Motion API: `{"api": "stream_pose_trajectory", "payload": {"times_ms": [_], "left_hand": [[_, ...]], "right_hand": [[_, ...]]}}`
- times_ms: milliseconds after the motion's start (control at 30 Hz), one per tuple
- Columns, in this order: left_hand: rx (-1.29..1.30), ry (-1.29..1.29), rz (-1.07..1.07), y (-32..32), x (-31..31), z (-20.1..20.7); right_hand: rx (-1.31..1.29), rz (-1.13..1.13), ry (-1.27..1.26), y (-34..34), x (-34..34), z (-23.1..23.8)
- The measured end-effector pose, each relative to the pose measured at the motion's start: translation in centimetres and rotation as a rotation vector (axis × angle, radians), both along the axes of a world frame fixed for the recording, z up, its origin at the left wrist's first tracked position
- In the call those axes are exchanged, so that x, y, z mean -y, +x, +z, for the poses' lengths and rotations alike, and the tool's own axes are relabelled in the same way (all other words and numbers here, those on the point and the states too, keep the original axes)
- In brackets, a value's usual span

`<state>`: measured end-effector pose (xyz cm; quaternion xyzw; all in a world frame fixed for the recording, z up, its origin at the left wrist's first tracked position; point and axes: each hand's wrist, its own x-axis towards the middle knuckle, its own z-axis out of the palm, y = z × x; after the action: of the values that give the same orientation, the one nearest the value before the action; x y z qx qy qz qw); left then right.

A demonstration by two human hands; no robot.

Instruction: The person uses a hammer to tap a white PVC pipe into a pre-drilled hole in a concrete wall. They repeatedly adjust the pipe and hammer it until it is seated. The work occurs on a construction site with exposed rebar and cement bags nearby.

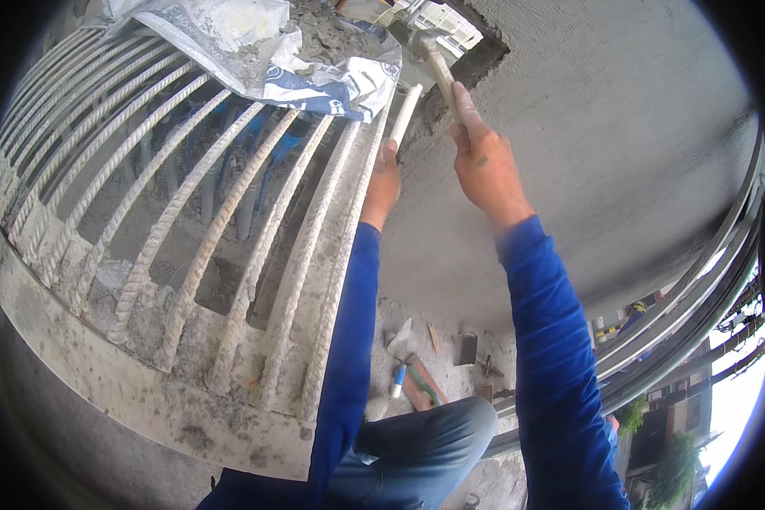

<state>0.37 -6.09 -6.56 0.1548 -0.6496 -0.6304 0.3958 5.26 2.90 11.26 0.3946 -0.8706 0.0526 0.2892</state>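
My right hand is closed around the pale handle of a hammer, its index finger stretched along it. The hammer's head is raised beside a rough-edged opening in the grey plastered wall. My left hand, partly hidden behind the bars, grips a whitish rod that points up toward the opening. Its lower end is out of sight. Next to the left hand runs a row of whitish ribbed bars.
A crumpled white and blue sack with grey rubble lies over the bars' far ends. Below are a trowel, a plastering float and a blue-and-white cylinder. Scaffold-like pipes curve along the right.
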Motion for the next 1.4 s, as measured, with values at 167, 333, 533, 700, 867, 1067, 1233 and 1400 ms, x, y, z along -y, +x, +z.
{"api": "stream_pose_trajectory", "payload": {"times_ms": [167,333,533,700,867,1067,1233,1400], "left_hand": [[-0.123,0.145,-0.155,1.1,0.0,1.9],[-0.084,0.163,-0.114,1.1,1.2,0.5],[-0.076,0.103,-0.105,2.3,0.4,2.2],[-0.086,0.109,-0.141,2.2,0.6,2.7],[-0.049,0.05,-0.1,2.3,1.1,2.6],[-0.082,0.066,-0.153,2.1,1.9,3.5],[-0.055,0.071,-0.169,2.1,1.7,2.8],[0.053,0.048,-0.207,3.5,1.7,4.0]], "right_hand": [[-0.112,0.119,-0.078,2.6,0.4,2.4],[-0.158,0.271,-0.137,4.4,1.9,3.0],[-0.257,0.141,0.036,2.9,-0.1,2.8],[-0.086,-0.082,0.215,-0.8,-0.6,3.5],[-0.116,0.024,-0.017,3.6,0.4,3.1],[-0.019,-0.113,0.159,-0.3,-0.4,4.4],[-0.004,-0.114,0.09,2.0,-0.4,3.4],[0.13,-0.2,0.135,-1.3,-1.1,3.4]]}}
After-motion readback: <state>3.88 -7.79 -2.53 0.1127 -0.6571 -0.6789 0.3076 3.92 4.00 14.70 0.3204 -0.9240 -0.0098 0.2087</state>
